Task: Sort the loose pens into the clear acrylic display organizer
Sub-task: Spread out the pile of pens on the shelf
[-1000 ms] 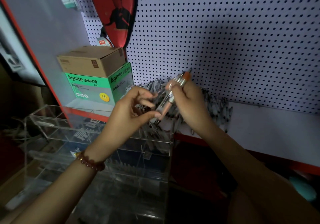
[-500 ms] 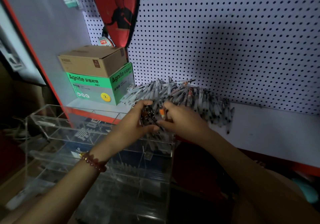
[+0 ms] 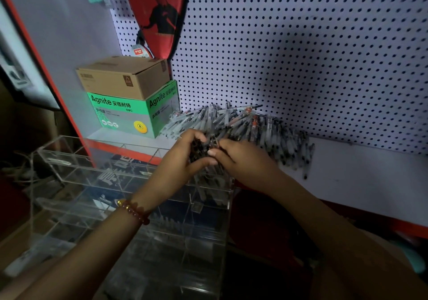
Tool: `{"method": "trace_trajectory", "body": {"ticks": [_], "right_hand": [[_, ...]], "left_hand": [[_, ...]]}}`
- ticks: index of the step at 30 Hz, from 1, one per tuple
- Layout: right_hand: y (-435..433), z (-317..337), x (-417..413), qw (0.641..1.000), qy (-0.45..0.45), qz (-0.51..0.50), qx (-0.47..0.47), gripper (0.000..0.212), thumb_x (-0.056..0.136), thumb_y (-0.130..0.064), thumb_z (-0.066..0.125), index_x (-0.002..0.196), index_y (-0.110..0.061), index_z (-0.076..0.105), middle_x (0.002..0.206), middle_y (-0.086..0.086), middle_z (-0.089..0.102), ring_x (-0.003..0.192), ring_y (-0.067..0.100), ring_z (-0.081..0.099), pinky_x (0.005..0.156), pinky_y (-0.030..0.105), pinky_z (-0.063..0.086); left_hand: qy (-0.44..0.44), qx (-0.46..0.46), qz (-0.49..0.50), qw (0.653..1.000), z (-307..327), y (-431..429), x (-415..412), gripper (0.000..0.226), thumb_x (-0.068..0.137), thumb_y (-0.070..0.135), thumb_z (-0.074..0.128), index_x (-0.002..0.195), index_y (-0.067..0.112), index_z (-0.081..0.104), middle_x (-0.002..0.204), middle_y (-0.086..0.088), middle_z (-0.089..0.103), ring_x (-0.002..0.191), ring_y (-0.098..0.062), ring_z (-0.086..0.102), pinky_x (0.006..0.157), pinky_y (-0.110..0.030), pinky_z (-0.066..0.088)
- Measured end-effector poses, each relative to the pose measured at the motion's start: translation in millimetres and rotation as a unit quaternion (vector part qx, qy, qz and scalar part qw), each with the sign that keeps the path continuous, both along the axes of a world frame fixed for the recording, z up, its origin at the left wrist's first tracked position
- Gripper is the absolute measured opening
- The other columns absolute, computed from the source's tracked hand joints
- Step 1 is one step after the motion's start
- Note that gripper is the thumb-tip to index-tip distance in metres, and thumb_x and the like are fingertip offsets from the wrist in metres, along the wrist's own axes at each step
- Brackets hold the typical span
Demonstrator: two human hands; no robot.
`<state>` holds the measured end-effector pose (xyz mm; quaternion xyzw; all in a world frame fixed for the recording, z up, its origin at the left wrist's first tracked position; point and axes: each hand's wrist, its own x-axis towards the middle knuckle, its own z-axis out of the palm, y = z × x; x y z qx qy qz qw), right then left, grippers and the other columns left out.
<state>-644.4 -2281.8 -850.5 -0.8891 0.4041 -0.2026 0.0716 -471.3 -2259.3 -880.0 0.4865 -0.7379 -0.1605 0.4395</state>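
Observation:
A heap of loose pens (image 3: 261,130) lies on the white shelf against the pegboard. The clear acrylic organizer (image 3: 111,177) stands in front of the shelf, stepped in tiers, with several pens standing in its upper right compartment. My left hand (image 3: 180,160) curls round a bundle of pens (image 3: 200,149) held upright over that compartment. My right hand (image 3: 240,158) meets it from the right, thumb and fingers pinching the same bundle. The lower ends of the pens are hidden behind my hands.
A brown carton (image 3: 125,77) sits on a green Agnite box (image 3: 129,114) at the shelf's left. A red racket cover (image 3: 157,10) hangs on the pegboard (image 3: 301,44). The white shelf (image 3: 370,183) runs to the right, with a red front edge.
My right hand came down from holding pens up in the air to the bundle at the organizer. My left hand closed round the bundle. Between the last two frames the hands barely moved.

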Motion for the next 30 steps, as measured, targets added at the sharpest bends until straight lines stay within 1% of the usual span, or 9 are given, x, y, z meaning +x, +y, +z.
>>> {"method": "trace_trajectory", "body": {"ticks": [4,7,12,16,19,22,24,26,30], "right_hand": [[1,4,-3,0.998,-0.036,0.004,0.051,0.043,0.101,-0.045,0.028,0.078,-0.017,0.052,0.064,-0.001,0.05,0.059,0.014,0.05,0.061,0.033,0.041],[-1,2,-4,0.999,-0.026,0.0,0.043,0.051,0.101,-0.044,0.027,0.075,-0.012,0.058,0.072,0.004,0.056,0.064,0.017,0.054,0.066,0.036,0.048],[-1,1,-2,0.994,-0.091,0.022,0.065,0.027,0.098,-0.034,0.042,0.119,-0.022,0.054,0.086,-0.001,0.062,0.075,0.014,0.059,0.068,0.032,0.048],[-3,-1,-1,0.995,-0.012,0.048,0.086,0.011,0.094,-0.029,0.053,0.101,-0.021,0.055,0.081,0.001,0.062,0.069,0.016,0.058,0.063,0.035,0.048],[-5,2,-2,0.99,0.027,0.069,0.119,0.016,0.091,-0.035,0.06,0.098,-0.022,0.054,0.085,-0.002,0.061,0.076,0.016,0.06,0.069,0.038,0.052],[-4,5,-4,0.991,0.05,0.059,0.108,0.028,0.091,-0.04,0.058,0.11,-0.02,0.058,0.096,-0.003,0.062,0.08,0.012,0.056,0.066,0.029,0.045],[-5,2,-3,0.995,0.046,0.046,0.081,0.036,0.089,-0.044,0.06,0.114,-0.018,0.06,0.103,-0.002,0.065,0.079,0.01,0.056,0.066,0.027,0.04],[-5,0,0,0.996,0.061,0.038,0.052,0.03,0.088,-0.047,0.059,0.096,-0.018,0.06,0.091,0.001,0.066,0.076,0.014,0.058,0.068,0.029,0.037],[-5,-3,2,0.997,0.052,0.029,0.053,0.026,0.091,-0.046,0.055,0.087,-0.02,0.051,0.08,-0.002,0.061,0.076,0.015,0.055,0.087,0.032,0.034]], "left_hand": [[-0.019,-0.015,0.004,1.0,5,-2,-4,0.036,0.077,0.038,0.068,0.104,0.02,0.052,0.099,0.002,0.057,0.091,-0.007,0.055,0.076,-0.024,0.043],[-0.046,-0.037,0.011,0.998,8,-4,-1,0.043,0.068,0.025,0.082,0.102,0.025,0.056,0.103,0.0,0.057,0.097,0.005,0.051,0.081,-0.011,0.039],[-0.026,-0.037,0.012,0.999,11,-3,2,0.061,0.058,0.019,0.088,0.111,0.019,0.058,0.107,0.001,0.055,0.1,0.012,0.049,0.087,-0.009,0.039],[0.033,0.029,0.037,0.998,6,1,-4,0.077,0.057,0.012,0.088,0.121,0.018,0.045,0.105,0.012,0.054,0.095,0.013,0.051,0.078,-0.001,0.038],[0.017,0.088,0.035,0.995,3,3,-5,0.09,0.062,0.011,0.085,0.133,0.013,0.03,0.103,0.017,0.046,0.089,0.014,0.047,0.071,0.004,0.035],[0.027,0.136,0.033,0.99,5,3,0,0.095,0.067,0.012,0.081,0.138,0.009,0.018,0.116,0.006,0.046,0.101,-0.003,0.053,0.081,-0.008,0.04],[0.02,0.175,-0.004,0.984,9,3,9,0.092,0.072,0.011,0.077,0.138,0.009,0.014,0.124,0.002,0.044,0.11,-0.015,0.053,0.085,-0.02,0.046],[-0.005,0.202,-0.051,0.978,15,4,17,0.076,0.078,0.007,0.071,0.135,0.011,0.02,0.12,0.001,0.051,0.109,-0.018,0.056,0.09,-0.028,0.049],[-0.046,0.16,-0.051,0.985,11,4,17,0.048,0.09,0.013,0.06,0.126,0.017,0.028,0.107,0.005,0.056,0.099,-0.015,0.058,0.085,-0.029,0.05]]}}
